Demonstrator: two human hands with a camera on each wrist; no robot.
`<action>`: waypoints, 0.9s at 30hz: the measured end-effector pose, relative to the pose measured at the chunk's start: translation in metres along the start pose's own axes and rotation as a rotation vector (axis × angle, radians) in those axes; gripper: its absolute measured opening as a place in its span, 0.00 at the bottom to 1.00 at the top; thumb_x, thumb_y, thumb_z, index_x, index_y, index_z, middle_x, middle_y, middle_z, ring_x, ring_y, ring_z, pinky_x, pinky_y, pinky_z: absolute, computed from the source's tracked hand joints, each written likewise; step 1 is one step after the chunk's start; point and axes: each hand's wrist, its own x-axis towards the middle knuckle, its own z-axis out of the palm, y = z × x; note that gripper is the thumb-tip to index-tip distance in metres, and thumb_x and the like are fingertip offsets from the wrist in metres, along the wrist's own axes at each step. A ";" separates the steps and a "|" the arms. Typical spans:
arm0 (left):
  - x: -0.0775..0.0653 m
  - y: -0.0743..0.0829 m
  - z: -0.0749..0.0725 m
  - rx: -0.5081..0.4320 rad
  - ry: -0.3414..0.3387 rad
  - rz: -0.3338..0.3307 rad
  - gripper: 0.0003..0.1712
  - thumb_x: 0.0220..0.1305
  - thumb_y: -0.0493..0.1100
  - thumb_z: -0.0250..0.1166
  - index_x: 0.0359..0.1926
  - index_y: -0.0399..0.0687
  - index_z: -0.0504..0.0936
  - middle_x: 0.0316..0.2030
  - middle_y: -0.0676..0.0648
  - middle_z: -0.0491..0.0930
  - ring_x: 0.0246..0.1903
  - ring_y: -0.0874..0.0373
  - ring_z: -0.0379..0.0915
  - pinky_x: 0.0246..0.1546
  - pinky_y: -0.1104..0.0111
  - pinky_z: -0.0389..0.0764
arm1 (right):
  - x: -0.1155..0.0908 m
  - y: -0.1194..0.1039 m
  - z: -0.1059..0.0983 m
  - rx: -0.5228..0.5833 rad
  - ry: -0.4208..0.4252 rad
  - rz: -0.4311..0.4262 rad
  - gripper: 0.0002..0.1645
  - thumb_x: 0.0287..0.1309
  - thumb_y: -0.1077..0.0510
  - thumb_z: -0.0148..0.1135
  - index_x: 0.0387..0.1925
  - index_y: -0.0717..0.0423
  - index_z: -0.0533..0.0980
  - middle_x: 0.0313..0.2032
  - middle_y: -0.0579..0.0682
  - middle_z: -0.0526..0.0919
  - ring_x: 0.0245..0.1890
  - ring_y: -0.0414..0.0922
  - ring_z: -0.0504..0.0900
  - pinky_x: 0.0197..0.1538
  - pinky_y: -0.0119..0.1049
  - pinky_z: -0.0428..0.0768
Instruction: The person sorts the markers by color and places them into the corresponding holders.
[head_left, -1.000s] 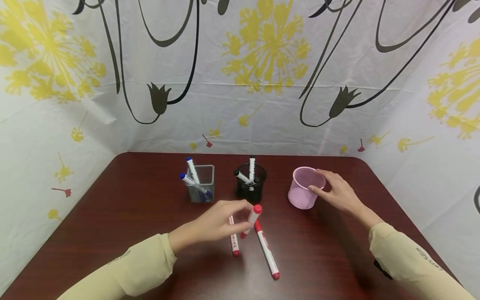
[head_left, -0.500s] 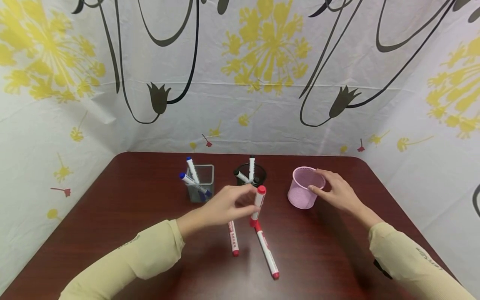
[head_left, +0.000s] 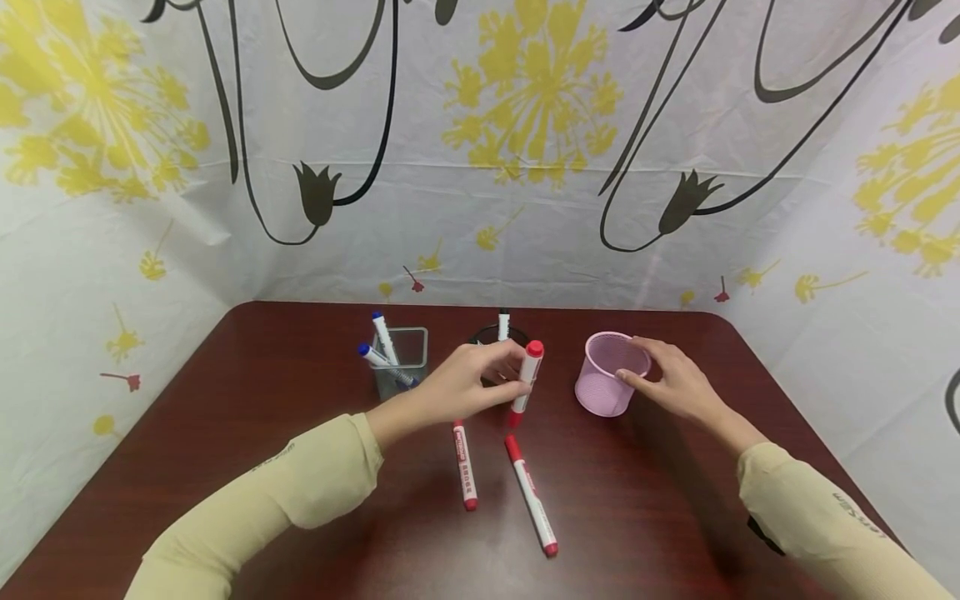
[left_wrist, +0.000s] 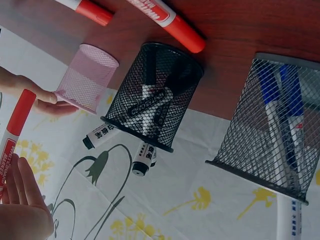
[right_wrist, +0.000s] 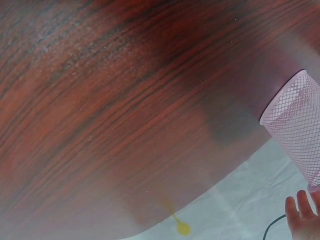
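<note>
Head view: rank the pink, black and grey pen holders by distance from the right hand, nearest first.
From the right hand, head view:
1. Pink holder: right end of the row, rim gripped by that hand.
2. Black holder: middle of the row, mostly hidden behind the left hand.
3. Grey holder: left end of the row.

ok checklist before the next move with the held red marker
1. Red whiteboard marker pinched by the left hand: ok.
2. Pink mesh cup upright, right hand holding its rim: ok.
3. Room in that cup: ok, no marker shows inside.
4. Held marker over its opening: not ok, it's left of the cup.
5. Table cleared of loose red markers: not ok, two lie there.
6. Left hand clear of the black mesh cup: cannot tell, they overlap in the head view.
</note>
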 end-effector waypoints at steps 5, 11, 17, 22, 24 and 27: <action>0.008 -0.019 0.005 -0.027 -0.001 0.013 0.12 0.53 0.33 0.63 0.40 0.37 0.73 0.30 0.46 0.79 0.31 0.61 0.75 0.34 0.73 0.74 | 0.000 0.000 0.000 0.004 0.001 0.002 0.35 0.49 0.44 0.61 0.53 0.62 0.68 0.52 0.60 0.70 0.51 0.57 0.65 0.48 0.54 0.63; 0.018 -0.037 0.007 -0.015 0.015 0.012 0.13 0.54 0.38 0.63 0.41 0.41 0.73 0.30 0.51 0.78 0.31 0.66 0.74 0.33 0.74 0.74 | 0.001 0.000 0.000 0.003 0.005 0.001 0.35 0.49 0.44 0.61 0.52 0.62 0.68 0.52 0.60 0.70 0.51 0.57 0.65 0.49 0.54 0.62; 0.026 -0.039 0.006 0.001 0.018 0.004 0.13 0.55 0.39 0.62 0.42 0.42 0.74 0.30 0.53 0.78 0.31 0.68 0.73 0.32 0.73 0.75 | 0.001 0.000 0.000 0.004 0.000 -0.001 0.35 0.49 0.44 0.61 0.53 0.62 0.68 0.52 0.60 0.69 0.52 0.57 0.65 0.49 0.54 0.62; 0.036 -0.043 0.008 -0.006 0.030 0.017 0.13 0.55 0.38 0.62 0.42 0.41 0.74 0.31 0.51 0.78 0.30 0.69 0.73 0.33 0.74 0.74 | 0.001 0.000 0.000 0.001 0.002 -0.005 0.34 0.49 0.44 0.61 0.52 0.62 0.68 0.52 0.60 0.69 0.52 0.57 0.65 0.49 0.53 0.62; 0.041 -0.044 0.009 -0.011 0.037 0.019 0.12 0.55 0.38 0.62 0.41 0.41 0.74 0.31 0.51 0.78 0.31 0.69 0.73 0.33 0.75 0.74 | 0.001 0.001 0.001 0.000 0.003 -0.004 0.34 0.49 0.44 0.61 0.52 0.61 0.68 0.52 0.60 0.69 0.52 0.57 0.65 0.49 0.53 0.62; 0.048 -0.045 0.011 -0.021 0.037 0.009 0.12 0.55 0.38 0.62 0.41 0.41 0.74 0.32 0.50 0.78 0.31 0.68 0.74 0.34 0.74 0.74 | 0.000 0.001 0.001 0.002 0.003 0.000 0.34 0.49 0.44 0.61 0.52 0.61 0.68 0.52 0.60 0.69 0.52 0.57 0.65 0.49 0.53 0.62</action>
